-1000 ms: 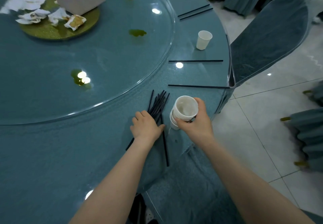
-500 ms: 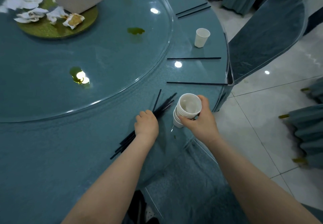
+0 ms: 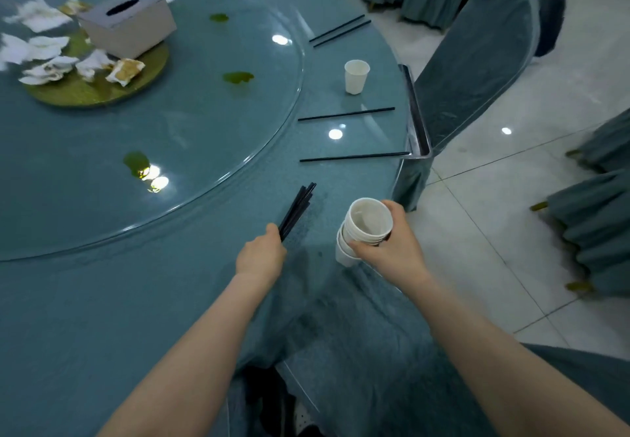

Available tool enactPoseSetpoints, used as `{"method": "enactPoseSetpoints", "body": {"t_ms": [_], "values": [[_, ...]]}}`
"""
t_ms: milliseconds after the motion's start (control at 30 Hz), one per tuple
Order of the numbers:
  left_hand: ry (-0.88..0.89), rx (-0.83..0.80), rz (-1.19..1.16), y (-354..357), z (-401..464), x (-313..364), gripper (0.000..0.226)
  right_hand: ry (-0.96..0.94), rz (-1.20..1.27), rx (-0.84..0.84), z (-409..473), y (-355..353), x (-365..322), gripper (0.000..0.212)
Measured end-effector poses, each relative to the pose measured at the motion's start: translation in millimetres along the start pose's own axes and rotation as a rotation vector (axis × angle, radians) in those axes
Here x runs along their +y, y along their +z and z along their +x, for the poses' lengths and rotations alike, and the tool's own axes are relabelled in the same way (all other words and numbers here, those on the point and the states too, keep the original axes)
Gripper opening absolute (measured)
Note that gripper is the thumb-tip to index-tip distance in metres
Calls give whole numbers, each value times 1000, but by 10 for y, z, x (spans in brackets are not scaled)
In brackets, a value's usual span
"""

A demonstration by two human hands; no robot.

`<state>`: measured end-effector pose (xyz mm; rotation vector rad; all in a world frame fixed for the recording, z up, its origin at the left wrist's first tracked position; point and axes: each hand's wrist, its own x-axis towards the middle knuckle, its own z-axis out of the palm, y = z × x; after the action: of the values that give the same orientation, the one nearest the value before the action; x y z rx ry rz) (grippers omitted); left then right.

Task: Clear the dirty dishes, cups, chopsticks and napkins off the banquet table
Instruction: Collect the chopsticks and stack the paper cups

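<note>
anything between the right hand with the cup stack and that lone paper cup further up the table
Nothing stands upright in between. Two single chopsticks lie flat on the table between the right hand holding the cup stack and the lone cup.

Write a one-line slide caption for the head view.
Left hand grips bundled chopsticks, right hand holds stacked cups at banquet table edge.

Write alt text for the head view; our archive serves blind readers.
A person's left hand grips a bundle of black chopsticks while the right hand holds a stack of paper cups at a round table. One cup, loose chopsticks and crumpled napkins remain.
</note>
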<state>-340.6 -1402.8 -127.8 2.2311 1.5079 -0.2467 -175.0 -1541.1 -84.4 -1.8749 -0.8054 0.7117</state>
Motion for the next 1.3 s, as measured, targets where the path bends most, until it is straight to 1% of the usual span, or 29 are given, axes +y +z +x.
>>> {"method": "enactPoseSetpoints", "body": {"t_ms": [100, 233, 467, 667, 833, 1033, 1167, 1300], "values": [[42, 57, -27, -40, -204, 165, 10, -6, 36, 42, -196, -286, 15, 61], [140, 146, -54, -129, -525, 617, 14, -56, 56, 82, -427, -791, -81, 63], [316, 258, -67, -118, -1310, 1670, 13, -217, 58, 144, -1000, -1966, -160, 64], [400, 343, -68, 123, -2139, 2704, 13, -281, 113, 184, -1639, -3158, 112, 62], [466, 331, -96, 275, -2613, 3554, 23, -315, 130, 232, -2026, -3986, 220, 59], [534, 354, -83, 313, -2885, 4253, 22, -353, 109, 294, -2261, -4833, 354, 61], [561, 349, -74, 383, -2869, 4607, 20, -352, 158, 356, -2191, -5167, 492, 60], [535, 306, -57, 549, -2651, 4895, 23, -314, 202, 347, -1924, -5300, 765, 57]]}}
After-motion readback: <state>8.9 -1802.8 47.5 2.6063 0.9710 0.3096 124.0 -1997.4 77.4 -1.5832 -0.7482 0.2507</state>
